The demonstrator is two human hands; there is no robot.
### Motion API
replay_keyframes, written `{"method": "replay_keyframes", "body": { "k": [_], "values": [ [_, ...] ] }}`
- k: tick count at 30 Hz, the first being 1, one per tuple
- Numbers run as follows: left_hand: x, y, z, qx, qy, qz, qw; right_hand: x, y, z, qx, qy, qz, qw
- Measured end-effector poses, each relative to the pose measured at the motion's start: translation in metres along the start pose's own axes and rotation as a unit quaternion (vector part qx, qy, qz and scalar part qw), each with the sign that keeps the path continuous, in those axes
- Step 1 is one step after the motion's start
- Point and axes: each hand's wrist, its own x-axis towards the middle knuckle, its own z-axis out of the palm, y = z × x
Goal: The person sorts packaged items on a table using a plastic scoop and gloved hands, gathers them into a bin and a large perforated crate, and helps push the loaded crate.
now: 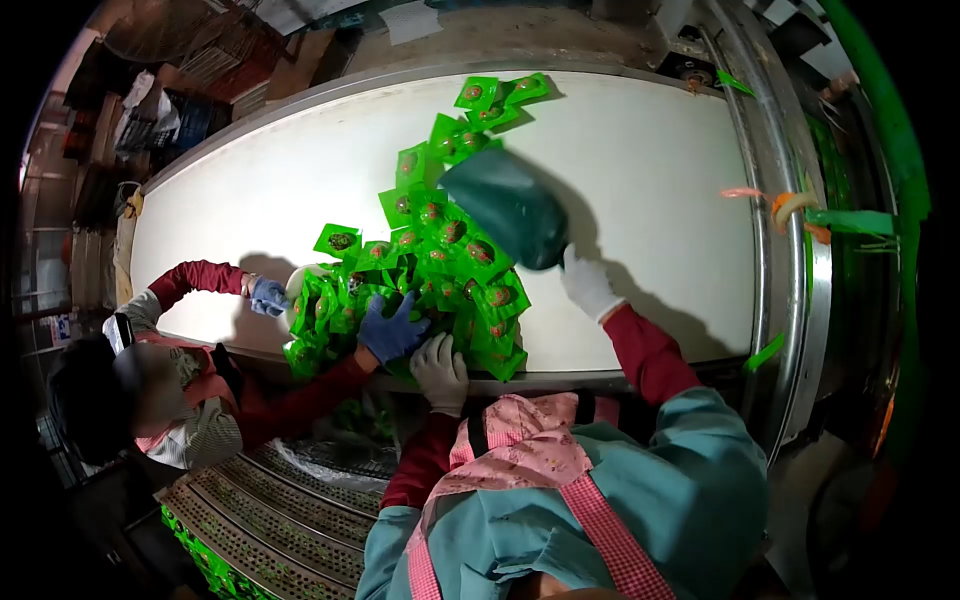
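My right hand point(590, 285), in a white glove, grips a dark green plastic scoop point(508, 208) at its near end. The scoop's broad end lies against the right side of a pile of small green packets point(425, 240) with a reddish-brown printed mark on each. At the table's near edge, my left hand point(440, 372), also white-gloved, rests beside the nearest packets with its fingers stretched forward. It appears to hold nothing.
At left, a co-worker's blue-gloved hand point(392, 328) touches the packets; the other blue-gloved hand point(268, 297) is by a pale round rim point(297, 288). The white table point(640, 200) has a metal rail point(795, 290) at right. Perforated metal slats point(290, 510) lie below left.
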Motion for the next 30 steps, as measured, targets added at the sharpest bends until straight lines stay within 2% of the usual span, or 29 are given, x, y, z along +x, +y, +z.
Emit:
{"method": "replay_keyframes", "body": {
  "k": [1,2,3,5,7,9,11,13,15,16,17,19,22,25,30],
  "values": [
    [-0.002,-0.001,-0.001,0.002,-0.011,-0.004,1.000,-0.007,-0.007,-0.018,0.083,-0.009,-0.051,0.995],
    [-0.003,-0.001,-0.001,0.005,-0.010,-0.010,1.000,-0.007,-0.010,-0.044,0.181,-0.093,-0.057,0.977],
    [-0.003,-0.003,-0.001,0.004,-0.017,-0.007,1.000,-0.002,-0.004,-0.028,0.182,-0.095,-0.064,0.977],
    [-0.001,-0.003,-0.001,0.005,-0.022,-0.013,1.000,0.017,0.029,0.012,0.365,0.095,-0.041,0.925],
    [0.001,0.000,-0.005,0.000,-0.037,-0.023,0.999,0.046,0.066,-0.024,0.329,0.022,0.114,0.937],
    [-0.001,-0.002,-0.001,-0.004,-0.013,-0.018,1.000,0.084,0.110,-0.030,0.307,0.193,0.066,0.930],
    [0.001,-0.001,-0.002,-0.007,-0.016,-0.034,0.999,0.121,0.121,-0.083,0.380,-0.001,0.222,0.898],
    [0.000,-0.004,-0.001,-0.016,-0.017,-0.030,0.999,0.158,0.128,-0.107,0.417,-0.091,0.251,0.869],
    [0.003,-0.003,-0.008,-0.011,-0.030,-0.039,0.999,0.210,0.146,-0.087,0.346,-0.040,0.201,0.916],
    [0.004,-0.002,-0.007,-0.021,-0.032,-0.041,0.998,0.228,0.134,-0.088,0.380,0.052,0.190,0.904],
    [0.005,-0.002,-0.006,-0.033,-0.032,-0.043,0.998,0.247,0.124,-0.092,0.273,0.058,0.206,0.938],
    [0.006,-0.005,-0.007,-0.040,-0.031,-0.056,0.997,0.278,0.093,-0.079,0.112,0.117,0.148,0.976],
    [0.008,-0.002,-0.008,-0.061,-0.029,-0.059,0.996,0.308,0.036,-0.072,0.119,0.066,0.110,0.985],
    [0.008,-0.003,-0.007,-0.069,-0.033,-0.065,0.995,0.306,-0.026,-0.068,0.098,-0.006,0.011,0.995],
    [0.002,-0.006,-0.008,-0.094,-0.009,-0.084,0.992,0.240,-0.092,-0.059,0.132,-0.128,-0.066,0.981]
  ]
}}
